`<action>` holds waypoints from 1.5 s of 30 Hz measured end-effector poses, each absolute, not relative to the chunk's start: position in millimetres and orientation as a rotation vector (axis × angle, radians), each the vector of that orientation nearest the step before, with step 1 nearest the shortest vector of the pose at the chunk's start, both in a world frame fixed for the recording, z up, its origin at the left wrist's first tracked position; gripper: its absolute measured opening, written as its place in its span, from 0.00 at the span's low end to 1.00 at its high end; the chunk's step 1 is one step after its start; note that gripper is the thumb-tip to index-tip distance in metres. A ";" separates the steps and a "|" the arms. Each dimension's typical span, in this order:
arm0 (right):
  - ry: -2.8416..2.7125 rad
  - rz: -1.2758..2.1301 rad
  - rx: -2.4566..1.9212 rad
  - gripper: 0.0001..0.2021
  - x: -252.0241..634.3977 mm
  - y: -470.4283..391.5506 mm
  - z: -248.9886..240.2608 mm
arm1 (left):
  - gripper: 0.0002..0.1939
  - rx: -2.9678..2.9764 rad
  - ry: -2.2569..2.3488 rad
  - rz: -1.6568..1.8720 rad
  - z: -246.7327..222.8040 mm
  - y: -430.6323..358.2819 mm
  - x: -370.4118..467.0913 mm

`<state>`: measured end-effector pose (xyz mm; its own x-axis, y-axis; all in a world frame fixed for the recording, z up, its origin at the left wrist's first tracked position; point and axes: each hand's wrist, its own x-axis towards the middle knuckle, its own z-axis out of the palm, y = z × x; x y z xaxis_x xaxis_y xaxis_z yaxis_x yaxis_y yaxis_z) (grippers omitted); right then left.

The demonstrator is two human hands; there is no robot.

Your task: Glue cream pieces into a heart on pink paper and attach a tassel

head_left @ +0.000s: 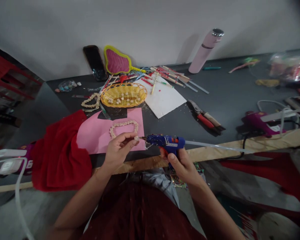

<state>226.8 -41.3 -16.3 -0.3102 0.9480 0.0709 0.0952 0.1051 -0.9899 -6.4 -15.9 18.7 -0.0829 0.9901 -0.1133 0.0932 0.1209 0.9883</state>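
Note:
My right hand (181, 163) is wrapped round the handle of a blue hot glue gun (165, 141), with a clear glue stick (210, 144) sticking out of its back. Between thumb and fingertips, my left hand (118, 150) pinches a small pale piece (136, 138) right at the gun's nozzle. Just beyond the left hand, a curved string of similar pale pieces (123, 124) lies on pink paper (95, 133). Behind it stands a yellow woven basket (123, 95) with several loose pale pieces inside. A second shape of pale pieces (91, 101) lies left of the basket.
Pruning shears (206, 116) lie right of a white sheet (162, 100). Sticks and straws, a phone (95, 63), a yellow-rimmed pink paddle (117, 60) and a pink bottle (206, 50) are along the wall. A red cloth (62, 153) hangs over the left edge; a purple corded device (261, 123) sits right.

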 end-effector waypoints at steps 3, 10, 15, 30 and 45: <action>-1.555 1.323 -1.049 0.11 226.1 -41.3 -16.8 | 0.13 1.197 1.410 1.105 17.7 -17.2 -7.0; -1.546 1.330 -1.079 0.13 226.7 -43.3 -19.8 | 0.14 1.180 1.424 1.114 18.9 -18.1 -7.6; -1.514 1.352 -1.072 0.13 226.5 -44.3 -22.0 | 0.12 1.161 1.412 1.129 16.2 -18.9 -10.4; -1.387 1.452 -1.218 0.16 241.3 -23.2 -18.5 | 0.13 1.270 1.543 1.290 27.2 -9.5 -32.6; -1.945 0.293 -2.216 0.24 302.6 79.3 -17.6 | 0.08 1.679 1.994 0.979 -16.3 -48.5 -83.9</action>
<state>302.6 79.3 -17.6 0.1257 0.9916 -0.0304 0.9565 -0.1292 -0.2615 -83.9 -48.5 -16.3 -0.2328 0.9592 0.1604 0.7137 0.0565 0.6981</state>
